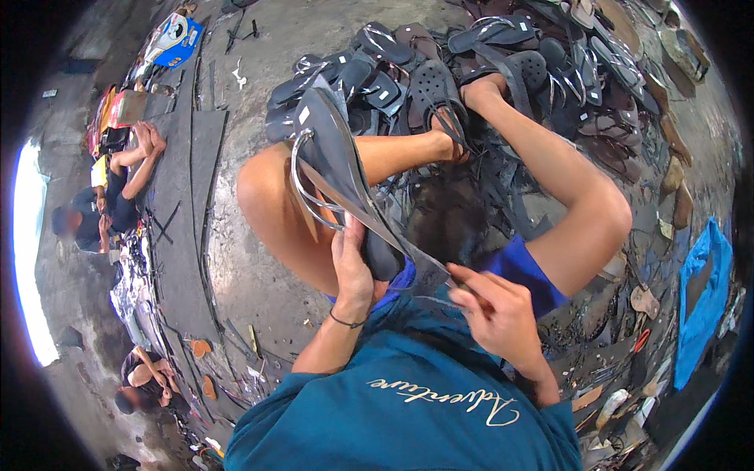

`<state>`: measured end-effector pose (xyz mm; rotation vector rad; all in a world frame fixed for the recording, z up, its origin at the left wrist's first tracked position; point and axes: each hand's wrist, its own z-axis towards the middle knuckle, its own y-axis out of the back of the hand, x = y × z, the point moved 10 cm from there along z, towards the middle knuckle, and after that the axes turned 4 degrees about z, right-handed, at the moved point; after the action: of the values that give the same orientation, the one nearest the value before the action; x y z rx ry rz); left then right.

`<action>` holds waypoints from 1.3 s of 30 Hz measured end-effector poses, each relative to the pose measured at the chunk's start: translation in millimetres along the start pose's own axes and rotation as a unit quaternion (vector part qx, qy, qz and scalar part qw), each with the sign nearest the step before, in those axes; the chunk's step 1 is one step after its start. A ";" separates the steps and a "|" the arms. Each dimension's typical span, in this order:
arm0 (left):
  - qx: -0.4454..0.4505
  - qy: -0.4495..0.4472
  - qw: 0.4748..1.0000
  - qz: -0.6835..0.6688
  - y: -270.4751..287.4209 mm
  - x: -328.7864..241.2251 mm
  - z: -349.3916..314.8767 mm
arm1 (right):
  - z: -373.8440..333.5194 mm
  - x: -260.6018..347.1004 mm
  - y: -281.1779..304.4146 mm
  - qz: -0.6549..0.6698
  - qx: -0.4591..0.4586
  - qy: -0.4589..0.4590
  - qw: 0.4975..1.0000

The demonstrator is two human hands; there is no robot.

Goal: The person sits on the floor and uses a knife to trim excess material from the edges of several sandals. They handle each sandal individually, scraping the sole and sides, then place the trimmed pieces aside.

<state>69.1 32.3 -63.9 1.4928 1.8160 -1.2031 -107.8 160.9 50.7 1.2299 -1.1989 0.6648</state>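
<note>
Currently holds a black sandal [338, 161] in the left hand [353, 271], closed round its lower part beside the silver strap [295, 169], slanting across the left leg [271, 208]. Pinches a thin grey strip [430, 265] between thumb and fingers of the right hand [499, 314]; cannot tell blade from offcut. Faces a heap of sandals [491, 33] toward the floor's [243, 271] far edge, partly blocked by both feet [488, 88]; near the right edge, has a blue sheet [691, 345].

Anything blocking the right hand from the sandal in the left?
Nothing visible. The right hand pinches a thin dark piece, strip or blade, can't tell which, that appears to meet the sandal held in the left hand.
</note>
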 end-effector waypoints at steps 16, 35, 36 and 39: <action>0.023 0.075 0.996 -0.030 -41.6 -31.5 -35.7 | 67.9 5.3 -26.4 0.000 -0.059 0.124 0.991; 0.191 -0.131 0.917 0.325 -62.4 -91.3 -1.8 | 88.4 11.8 -14.7 0.292 -0.058 0.056 0.953; 0.148 -0.145 0.935 0.287 -62.1 -99.7 5.8 | 80.3 4.1 -7.5 0.299 -0.103 0.066 0.946; 0.142 -0.049 0.971 0.186 -53.9 -130.6 11.2 | 41.9 -4.8 18.8 0.148 -0.161 0.106 0.970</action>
<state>52.5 -44.6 54.0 1.7961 1.2631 -1.3521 -139.5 127.5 48.4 0.6963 -1.2627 0.7646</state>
